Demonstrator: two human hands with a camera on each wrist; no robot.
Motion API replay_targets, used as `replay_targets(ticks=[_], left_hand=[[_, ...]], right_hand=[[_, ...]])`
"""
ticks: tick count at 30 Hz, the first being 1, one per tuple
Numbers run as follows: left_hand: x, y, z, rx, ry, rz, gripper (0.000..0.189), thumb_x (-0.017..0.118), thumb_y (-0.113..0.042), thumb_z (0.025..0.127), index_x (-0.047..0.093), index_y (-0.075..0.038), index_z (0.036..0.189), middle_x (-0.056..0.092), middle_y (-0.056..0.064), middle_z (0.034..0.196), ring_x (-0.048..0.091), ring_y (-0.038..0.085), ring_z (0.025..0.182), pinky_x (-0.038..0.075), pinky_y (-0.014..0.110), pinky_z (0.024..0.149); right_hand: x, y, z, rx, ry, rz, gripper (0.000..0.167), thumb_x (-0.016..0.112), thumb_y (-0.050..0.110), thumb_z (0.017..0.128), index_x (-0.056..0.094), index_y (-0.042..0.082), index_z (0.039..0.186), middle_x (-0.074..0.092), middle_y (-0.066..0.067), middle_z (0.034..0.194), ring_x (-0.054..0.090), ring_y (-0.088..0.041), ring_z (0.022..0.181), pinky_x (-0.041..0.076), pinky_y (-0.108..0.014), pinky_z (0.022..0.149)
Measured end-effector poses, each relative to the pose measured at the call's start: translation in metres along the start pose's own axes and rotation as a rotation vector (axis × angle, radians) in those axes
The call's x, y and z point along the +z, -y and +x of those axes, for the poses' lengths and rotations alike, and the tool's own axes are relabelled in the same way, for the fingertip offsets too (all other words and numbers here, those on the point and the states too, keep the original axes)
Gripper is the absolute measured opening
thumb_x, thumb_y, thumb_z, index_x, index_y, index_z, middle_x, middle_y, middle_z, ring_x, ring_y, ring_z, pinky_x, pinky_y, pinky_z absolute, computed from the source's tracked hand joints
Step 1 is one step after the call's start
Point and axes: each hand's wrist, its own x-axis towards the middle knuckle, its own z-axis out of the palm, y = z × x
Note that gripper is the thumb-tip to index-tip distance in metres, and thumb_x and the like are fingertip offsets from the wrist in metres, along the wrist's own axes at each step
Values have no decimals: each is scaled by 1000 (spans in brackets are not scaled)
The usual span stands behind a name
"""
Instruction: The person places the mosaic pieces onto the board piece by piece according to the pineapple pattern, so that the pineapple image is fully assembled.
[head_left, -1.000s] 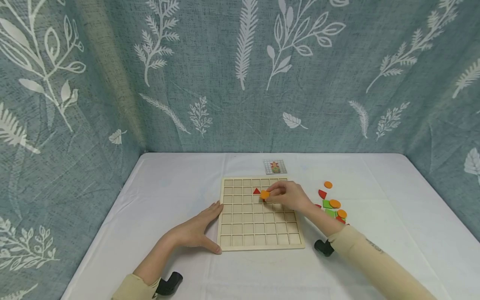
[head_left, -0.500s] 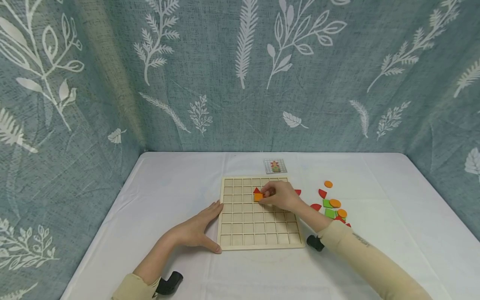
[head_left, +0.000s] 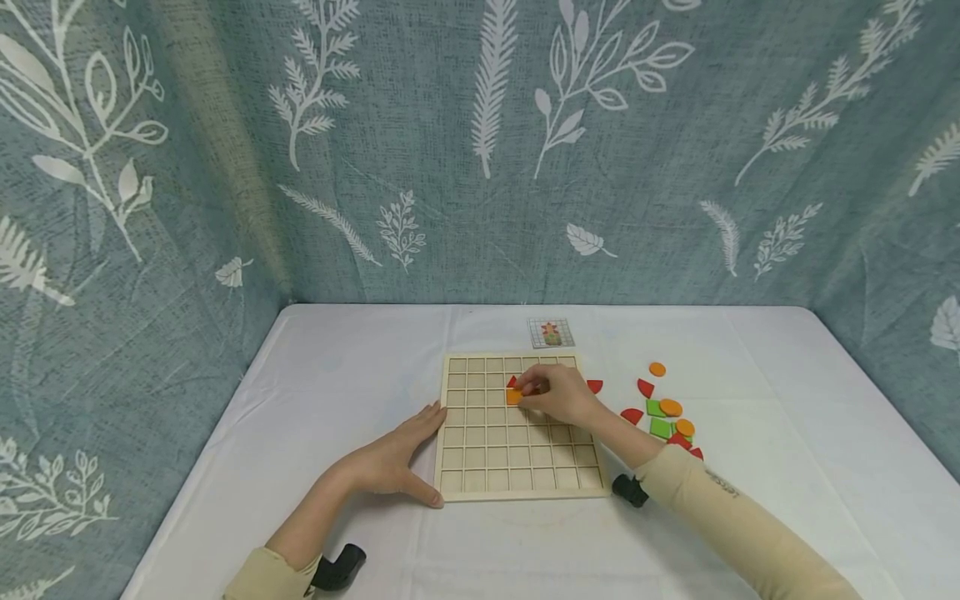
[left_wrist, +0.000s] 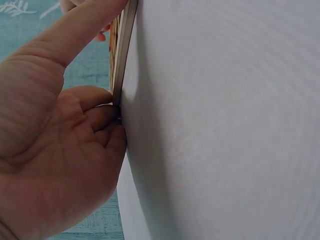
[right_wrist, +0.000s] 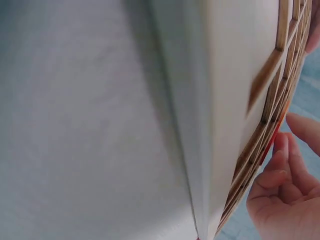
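Observation:
A square wooden grid board (head_left: 475, 458) lies on the white table. My left hand (head_left: 390, 457) rests at its left edge, fingers and thumb spread; in the left wrist view the left hand (left_wrist: 60, 150) touches the board's rim (left_wrist: 125, 45). Over the upper middle of the grid, my right hand (head_left: 558, 392) pinches an orange square tile (head_left: 513, 398) that sits at one cell. Its right part is hidden by the fingertips. A red triangle tile (head_left: 512, 382) lies just above it. In the right wrist view the right hand's fingertips (right_wrist: 281, 142) meet a red edge at the grid.
Right of the board lie loose tiles: red quarter-circles (head_left: 632, 415), green squares (head_left: 661, 428) and orange discs (head_left: 670, 407). A small patterned card (head_left: 551, 333) lies behind the board. Black devices (head_left: 339, 567) sit at both wrists. A leaf-print curtain (head_left: 450, 233) stands behind the table.
My right hand has moved left and slightly down with the orange square tile, which has gone from above the grid to a cell under the red triangle. The left hand has stayed still.

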Motion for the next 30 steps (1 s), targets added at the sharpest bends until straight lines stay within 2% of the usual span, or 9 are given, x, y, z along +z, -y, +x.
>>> replay_targets(ticks=[4,8,12,17,23,30], left_hand=[[1,0,0,-4,1,0,122,90,-35,63,18,4,153,9,20,161,5,37,148,11,58,115],[1,2,0,-6,0,3,123,90,-36,62,18,4,153,8,20,161,5,37,148,11,58,115],[2,2,0,-3,0,6,123,90,-37,62,18,4,153,8,20,161,5,37,148,11,58,115],[1,1,0,-7,6,1,122,90,-36,63,18,3,154,8,18,161,5,36,148,10,58,116],[1,1,0,-7,5,0,122,90,-36,63,17,3,153,7,20,161,5,37,148,10,58,115],[0,2,0,5,4,-2,122,90,-35,64,17,4,153,7,20,161,4,37,148,10,58,115]], right_hand=[[-3,-4,-4,-19,4,17,15,75,10,85,73,9,100,65,5,84,56,-11,71,45,-26,64],[-12,-10,-11,10,-1,39,17,71,13,89,72,10,105,67,2,89,61,-12,75,47,-27,65],[-27,-22,-19,62,-42,22,20,69,17,90,72,11,109,68,1,91,61,-13,75,48,-29,65],[-51,-42,-30,106,-88,-21,23,68,16,91,71,9,113,68,-3,94,58,-16,71,44,-30,58],[-71,-58,-40,172,-54,-30,27,69,14,90,68,4,116,64,-10,103,58,-17,72,47,-30,57],[-73,-64,-41,201,-33,-53,32,72,14,87,66,3,117,62,-15,111,59,-20,82,50,-31,63]])
